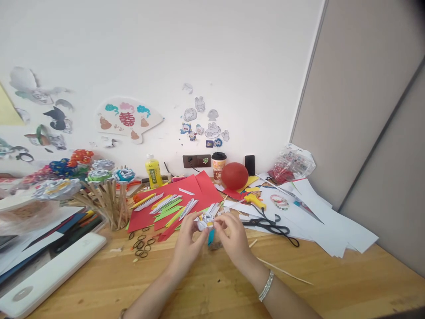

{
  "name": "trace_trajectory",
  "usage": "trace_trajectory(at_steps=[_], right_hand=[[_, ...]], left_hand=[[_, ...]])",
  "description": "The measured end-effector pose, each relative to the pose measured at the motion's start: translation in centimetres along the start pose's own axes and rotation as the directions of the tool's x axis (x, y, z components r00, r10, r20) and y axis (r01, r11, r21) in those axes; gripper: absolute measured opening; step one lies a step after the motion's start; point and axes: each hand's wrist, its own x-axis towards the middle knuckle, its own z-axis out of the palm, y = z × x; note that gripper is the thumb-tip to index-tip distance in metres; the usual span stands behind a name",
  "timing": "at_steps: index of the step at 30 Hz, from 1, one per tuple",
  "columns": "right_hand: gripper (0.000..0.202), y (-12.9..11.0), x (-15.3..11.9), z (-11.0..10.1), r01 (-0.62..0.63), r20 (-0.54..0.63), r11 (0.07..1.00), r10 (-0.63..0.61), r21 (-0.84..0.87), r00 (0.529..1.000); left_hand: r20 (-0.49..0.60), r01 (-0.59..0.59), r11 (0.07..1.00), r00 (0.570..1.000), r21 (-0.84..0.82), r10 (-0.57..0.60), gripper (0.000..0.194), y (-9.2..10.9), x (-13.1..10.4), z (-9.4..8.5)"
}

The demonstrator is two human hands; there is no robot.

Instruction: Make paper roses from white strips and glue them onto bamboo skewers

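Between both hands, over the middle of the wooden table, is a small white and yellow folded-paper flower (pixel 205 221). My left hand (pixel 191 237) grips its left side with thumb and fingers. My right hand (pixel 231 235) pinches at its right edge, fingertips touching the paper. A bit of blue paper (pixel 210 237) shows just below the flower. Behind the hands, folded strips in white, green and yellow (pixel 169 207) lie on red paper sheets (pixel 142 217). Black rubber rings (pixel 141 245) lie to the left of my left hand.
Black scissors (pixel 270 226), a yellow glue gun (pixel 255 200) and white paper (pixel 332 221) lie right. A red balloon (pixel 234 176), a cup (pixel 218 168) and a yellow bottle (pixel 153 171) stand behind. Sticks and paper flowers (pixel 113 206) are left, near a white device (pixel 53 274).
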Motion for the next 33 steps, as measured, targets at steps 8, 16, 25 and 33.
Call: trace_trajectory(at_steps=[8, 16, 25, 33], right_hand=[[0.028, 1.2, 0.1, 0.3, -0.210, 0.101, 0.933, 0.189, 0.292, 0.977], [0.036, 2.0, 0.5, -0.1, -0.235, 0.235, 0.861, 0.139, 0.451, 0.962], [0.034, 2.1, 0.6, -0.2, -0.273, 0.308, 0.845, 0.137, 0.460, 0.942], [0.032, 3.0, 0.7, 0.5, -0.237, 0.244, 0.909, 0.157, 0.343, 0.957]], left_hand=[[0.075, -0.010, 0.976, 0.997, -0.218, 0.027, 0.037, -0.6, 0.0, 0.2], [0.080, 0.011, 0.968, 0.997, -0.251, 0.010, 0.055, -0.7, 0.4, -0.2], [0.050, -0.014, 0.999, 0.999, -0.044, 0.016, 0.053, -1.0, 0.2, -0.8], [0.049, -0.108, 0.989, 0.993, 0.102, 0.104, 0.041, -1.5, 1.0, -1.2]])
